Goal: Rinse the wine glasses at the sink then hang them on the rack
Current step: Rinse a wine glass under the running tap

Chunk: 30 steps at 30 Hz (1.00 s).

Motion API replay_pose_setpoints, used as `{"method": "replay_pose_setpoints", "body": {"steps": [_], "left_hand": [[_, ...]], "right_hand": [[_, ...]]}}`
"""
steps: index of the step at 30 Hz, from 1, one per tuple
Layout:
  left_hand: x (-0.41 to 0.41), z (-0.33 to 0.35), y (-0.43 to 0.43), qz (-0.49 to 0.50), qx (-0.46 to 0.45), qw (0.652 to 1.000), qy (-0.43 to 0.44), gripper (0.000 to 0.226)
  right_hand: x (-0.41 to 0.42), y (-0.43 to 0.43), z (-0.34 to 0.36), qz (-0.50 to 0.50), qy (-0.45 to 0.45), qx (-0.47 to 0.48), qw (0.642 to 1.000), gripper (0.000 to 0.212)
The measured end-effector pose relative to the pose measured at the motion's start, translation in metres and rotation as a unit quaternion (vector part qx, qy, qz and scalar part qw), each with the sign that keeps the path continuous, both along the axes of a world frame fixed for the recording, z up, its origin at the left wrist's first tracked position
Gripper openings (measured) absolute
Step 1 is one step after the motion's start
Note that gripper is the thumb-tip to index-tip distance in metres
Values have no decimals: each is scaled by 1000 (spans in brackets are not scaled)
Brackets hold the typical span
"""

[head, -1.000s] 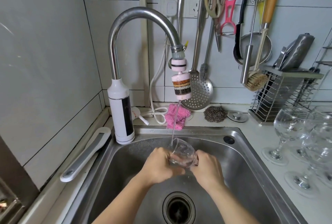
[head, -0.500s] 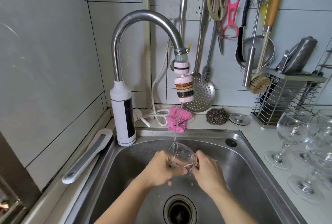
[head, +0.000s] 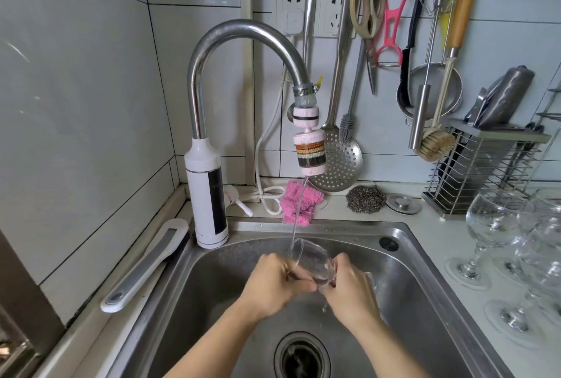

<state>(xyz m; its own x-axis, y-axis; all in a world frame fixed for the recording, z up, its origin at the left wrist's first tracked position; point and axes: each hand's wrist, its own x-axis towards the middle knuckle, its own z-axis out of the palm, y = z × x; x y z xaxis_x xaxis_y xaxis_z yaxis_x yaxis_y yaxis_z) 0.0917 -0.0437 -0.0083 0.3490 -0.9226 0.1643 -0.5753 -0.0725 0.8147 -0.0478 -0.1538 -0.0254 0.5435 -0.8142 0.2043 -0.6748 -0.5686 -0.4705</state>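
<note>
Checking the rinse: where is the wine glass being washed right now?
Head view, centre: the wine glass is tilted over the sink, mouth under the stream from the faucet, gripped between the left hand and right hand.

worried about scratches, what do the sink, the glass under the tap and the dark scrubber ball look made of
Sink: likely brushed stainless steel, grey with dull streaky reflections. Wine glass: clear glass, or possibly clear plastic; the sink shows through it. Scrubber ball: probably steel wire wool, a dark glinting wiry tangle.
</note>
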Motion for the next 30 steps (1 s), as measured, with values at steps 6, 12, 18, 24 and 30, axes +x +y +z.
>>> {"method": "replay_pose_setpoints", "body": {"steps": [6, 12, 18, 24, 30], "left_hand": [[5, 1, 1, -28, 15, 999, 33, 26], [3, -3, -2, -70, -15, 990, 118, 10], [12, -7, -1, -39, 22, 998, 48, 13], [2, 0, 1, -52, 40, 994, 85, 12], [8, -3, 1, -1, 1, 1000, 31, 11]], "right_hand": [[1, 2, 0, 18, -22, 7, 1000, 32], [-1, 2, -1, 44, -18, 13, 999, 39], [3, 1, -4, 33, 4, -15, 999, 40], [3, -4, -8, 36, -13, 38, 999, 33], [1, 0, -4, 49, -47, 43, 997, 46]]}}
